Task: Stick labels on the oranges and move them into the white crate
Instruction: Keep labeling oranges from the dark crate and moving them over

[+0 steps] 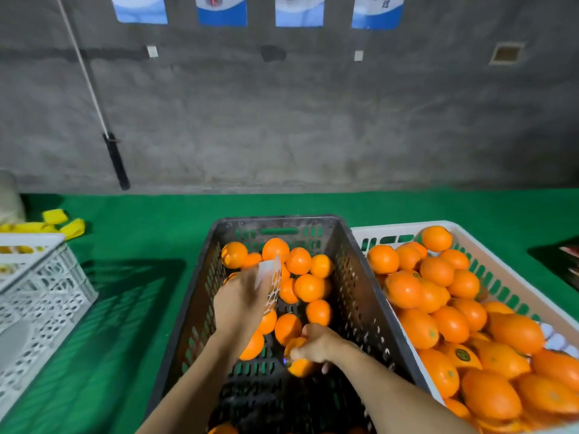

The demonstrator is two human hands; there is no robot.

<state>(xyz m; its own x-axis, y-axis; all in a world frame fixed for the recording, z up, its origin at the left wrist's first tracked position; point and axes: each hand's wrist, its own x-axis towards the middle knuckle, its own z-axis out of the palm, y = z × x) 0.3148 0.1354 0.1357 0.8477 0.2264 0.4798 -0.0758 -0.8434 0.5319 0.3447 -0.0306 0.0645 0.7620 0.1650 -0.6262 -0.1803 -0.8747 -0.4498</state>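
A black crate (pixel 191 311) in the middle holds several loose oranges (pixel 308 288). To its right a white crate (pixel 507 277) is heaped with oranges, some bearing round dark labels (pixel 462 354). My left hand (pixel 239 303) is over the black crate and holds a white label sheet (pixel 271 281) with several empty holes. My right hand (pixel 315 344) reaches down into the black crate and grips one orange (pixel 299 364) near its front; my fingers hide most of it.
The crates stand on a green felt table (pixel 134 277) against a grey concrete wall. A white lattice crate (pixel 37 296) sits at the left edge, with yellow pieces (pixel 62 225) behind it. A dark object (pixel 567 261) lies at the far right.
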